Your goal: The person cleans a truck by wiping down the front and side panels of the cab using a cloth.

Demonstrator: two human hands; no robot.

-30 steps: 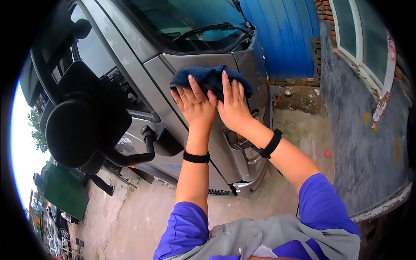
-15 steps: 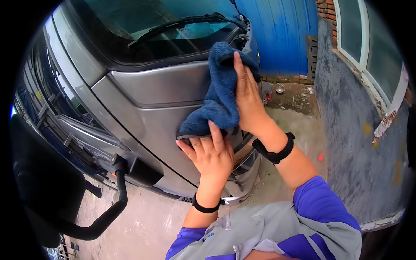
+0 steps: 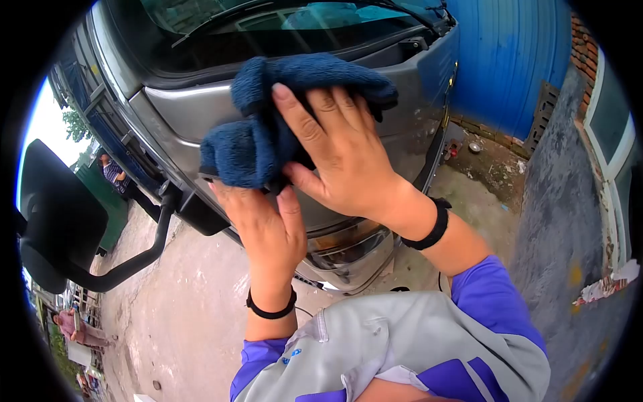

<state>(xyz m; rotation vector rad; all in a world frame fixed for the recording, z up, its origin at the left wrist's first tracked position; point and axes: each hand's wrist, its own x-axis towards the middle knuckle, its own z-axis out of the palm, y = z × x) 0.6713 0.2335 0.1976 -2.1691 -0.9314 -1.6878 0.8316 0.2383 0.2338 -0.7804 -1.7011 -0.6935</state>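
A dark blue towel [image 3: 251, 144] with black edging lies bunched against the silver front panel [image 3: 194, 110] of a vehicle, below its windshield. My left hand [image 3: 264, 224] grips the towel's lower left end, its fingertips partly hidden under the cloth. Higher and to the right, my right hand [image 3: 341, 151] holds the towel pressed to the panel, with its fingers long over the cloth and the thumb apart. A black band circles each wrist. The headlight [image 3: 351, 251] shows beneath my hands.
A black side mirror [image 3: 63, 214] juts out on a bent arm at left. A blue metal wall [image 3: 509, 60] and a grey wall [image 3: 559, 187] stand at right. Two people, one in a striped top [image 3: 114, 173] and one in a reddish top [image 3: 69, 323], are far left.
Both hands and the towel have moved left across the panel. The towel is bunched wider now. My view has shifted, bringing people at far left into sight.
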